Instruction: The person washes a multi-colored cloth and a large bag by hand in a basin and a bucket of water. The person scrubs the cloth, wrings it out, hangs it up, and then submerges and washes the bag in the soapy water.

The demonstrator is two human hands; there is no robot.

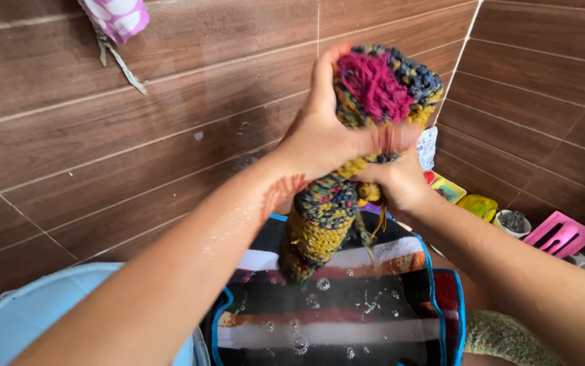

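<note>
A wet crocheted cloth (323, 217) of yellow, blue and magenta yarn is held upright in front of the brown tiled wall. My left hand (319, 135) grips its upper part, just under the bunched magenta top. My right hand (397, 183) clasps it right below, so both hands squeeze it. Water drops fall from its hanging lower end onto a striped black, white and red cloth (346, 332) lying beneath.
A light blue tub rim (28, 312) sits at the lower left. On the right stand a pink slotted tray (560, 236), a yellow soap dish (478, 205) and small containers. A pink and white cloth (116, 17) hangs at the top left.
</note>
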